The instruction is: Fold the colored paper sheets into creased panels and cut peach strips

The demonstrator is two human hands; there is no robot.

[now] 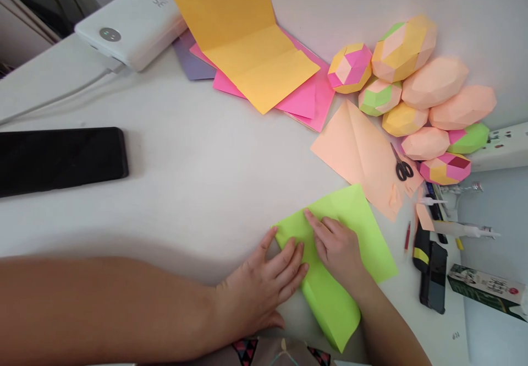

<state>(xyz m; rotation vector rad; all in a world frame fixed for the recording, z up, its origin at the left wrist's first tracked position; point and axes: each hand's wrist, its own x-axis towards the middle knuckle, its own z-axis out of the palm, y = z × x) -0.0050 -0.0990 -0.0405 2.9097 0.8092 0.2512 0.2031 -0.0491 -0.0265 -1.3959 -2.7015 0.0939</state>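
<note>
A bright green sheet of paper (371, 234) lies on the white table near its front edge, with its lower end curling up toward my body. My left hand (268, 275) rests at the sheet's left side, fingers spread, the tips touching its edge and surface. On the upper part of the paper, my right hand (340, 245) presses an outstretched index finger near the top edge; its other fingers are bent and nothing shows in them. Just beyond, a creased peach sheet (350, 140) carries small black-handled scissors (401, 165).
Several faceted paper eggs (435, 82) cluster at the back right. A folded orange sheet (243, 41) tops pink paper (303, 99). Left are a white power bank (132, 25) and black phone (61, 159). A cutter (421, 247) and small box (487, 291) lie right.
</note>
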